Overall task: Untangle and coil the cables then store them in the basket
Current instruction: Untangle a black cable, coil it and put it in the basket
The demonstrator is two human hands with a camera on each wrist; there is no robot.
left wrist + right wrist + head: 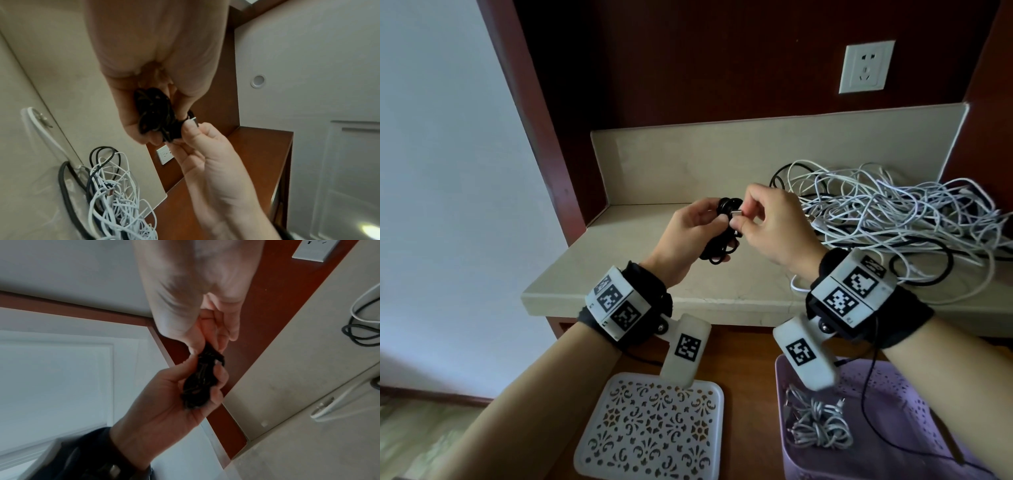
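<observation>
While your left hand [690, 236] grips the coiled black cable [722, 233], your right hand [770, 226] pinches its metal plug [737, 214]. Tuck that end in, then drop the coil into the purple basket [914, 404] below the counter.

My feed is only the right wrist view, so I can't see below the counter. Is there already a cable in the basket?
Observer: Yes, one coiled grey cable lies in the purple basket, near its left wall.
Operator: What is my right hand pinching? I only see black.
Observer: The right hand pinches the silver plug of the black cable bundle that the left hand grips.
Operator: How much is left to sort?
Observer: A large tangle of white and black cables lies on the counter to the right of the hands.
</observation>
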